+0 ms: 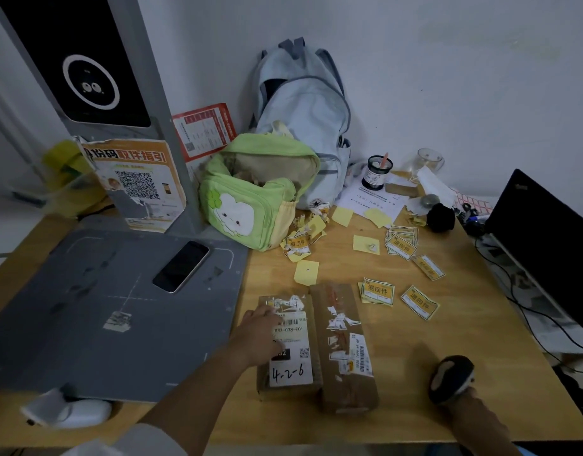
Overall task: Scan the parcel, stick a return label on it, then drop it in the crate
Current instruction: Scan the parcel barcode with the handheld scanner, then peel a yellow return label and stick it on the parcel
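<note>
Two brown parcels lie side by side near the table's front edge. The left parcel [291,366] carries a white shipping label with a barcode and the handwritten "4-2-6". My left hand [255,337] rests flat on its upper left part, fingers spread over the label. The right parcel [346,350] has torn label scraps and a small barcode sticker. My right hand [471,413] grips a dark handheld scanner [451,378] at the lower right, its head turned toward the parcels. Yellow return labels [377,291] lie loose just beyond the parcels. No crate is in view.
A grey scanning pad [86,324] with a phone [181,266] on it fills the left. A green bag [250,192] and a blue backpack [303,110] stand at the back. A laptop [543,245] and cables sit right. Label backings litter the table's middle.
</note>
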The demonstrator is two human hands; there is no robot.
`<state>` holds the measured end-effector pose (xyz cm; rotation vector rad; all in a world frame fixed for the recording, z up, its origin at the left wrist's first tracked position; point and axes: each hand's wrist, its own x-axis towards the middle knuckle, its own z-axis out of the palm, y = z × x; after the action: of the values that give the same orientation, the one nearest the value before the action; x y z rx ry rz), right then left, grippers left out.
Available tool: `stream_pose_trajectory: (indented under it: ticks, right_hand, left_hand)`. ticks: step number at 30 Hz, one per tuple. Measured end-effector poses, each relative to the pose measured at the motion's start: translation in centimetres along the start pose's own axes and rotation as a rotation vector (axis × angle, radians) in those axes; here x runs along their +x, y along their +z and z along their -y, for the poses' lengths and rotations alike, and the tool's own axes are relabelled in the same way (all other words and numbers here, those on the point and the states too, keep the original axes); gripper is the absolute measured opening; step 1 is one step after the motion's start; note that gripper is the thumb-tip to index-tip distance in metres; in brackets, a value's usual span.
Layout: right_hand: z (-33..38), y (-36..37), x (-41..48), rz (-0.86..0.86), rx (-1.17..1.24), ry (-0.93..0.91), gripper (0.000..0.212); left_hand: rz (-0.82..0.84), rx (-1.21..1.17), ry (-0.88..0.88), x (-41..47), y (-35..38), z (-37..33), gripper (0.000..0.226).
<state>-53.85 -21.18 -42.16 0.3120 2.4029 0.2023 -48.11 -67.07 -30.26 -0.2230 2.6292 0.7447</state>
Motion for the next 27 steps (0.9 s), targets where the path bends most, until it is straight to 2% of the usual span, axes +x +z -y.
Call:
stream_pose_trajectory:
  ticks: [2, 4, 6, 9, 14, 16, 18, 23, 27]
  right_hand:
    - [0.0, -0.2, -1.0, 0.078, 0.215, -0.044, 0.067]
    - [1.7, -3.5, -4.9, -0.011, 0.324, 0.004, 0.068]
    - [2.8, -6.4, -10.0, 0.003, 0.329, 0.025, 0.063]
    - [2.1, -8.6, -11.2, -0.051, 0.329, 0.06, 0.044]
    - [2.0, -9.7, -11.6, -0.325, 0.476, 0.117, 0.036]
    - [2.9, -10.2, -11.0, -0.416, 0.56, 0.045, 0.024]
    - [4.3, -11.4, -10.5, -0.415, 0.663, -0.081, 0.016]
    - [7.7, -15.1, -8.6, -0.495, 0.75, -0.287, 0.017]
    - [10.0, -18.0, -6.5, -0.457, 0.789, -0.357, 0.017]
  left_hand:
    - [-0.001, -0.049, -0.005, 0.6, -0.3, 0.2, 0.052]
    - [-0.022, -0.07, -0.011, 1.2, -0.6, 0.3, 0.044]
    - [-0.082, -0.084, -0.046, 1.7, -0.8, 0.1, 0.033]
    - [-0.213, -0.035, -0.103, 2.3, -1.4, -0.7, 0.021]
    - [-0.234, -0.056, -0.054, 3.4, -1.6, -2.5, 0.027]
    - [-0.221, -0.095, -0.001, 3.9, -1.7, -3.3, 0.025]
    - [-0.21, -0.166, 0.06, 4.6, -1.8, -4.2, 0.022]
    - [-0.165, -0.279, 0.151, 7.2, -2.2, -7.0, 0.024]
    - [-0.122, -0.291, 0.183, 9.7, -2.2, -9.5, 0.023]
